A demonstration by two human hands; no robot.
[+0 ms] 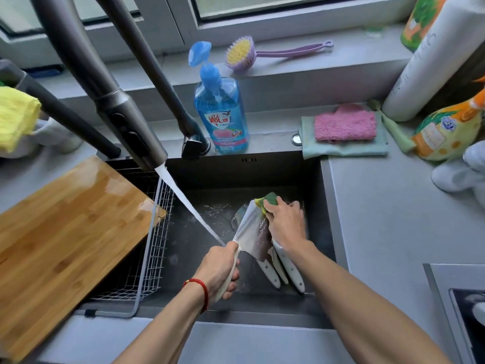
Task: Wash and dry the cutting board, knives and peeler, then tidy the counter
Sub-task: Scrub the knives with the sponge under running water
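Over the sink (pixel 325 206), the left hand (pixel 217 269) grips the cleaver (pixel 252 229) by its handle, blade tilted up, while the right hand (pixel 286 224) pinches a sponge (pixel 269 202) against the blade's far end. The wet, soapy handle could slip, or the sponge hand could slide onto the edge. More knives (pixel 286 269) lie below; the wet board (pixel 65 232) rests across the rack (pixel 154 248).

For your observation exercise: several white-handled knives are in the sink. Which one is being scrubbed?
The broad cleaver, gripped by the left hand while the right hand presses a sponge on it; the others lie untouched below.
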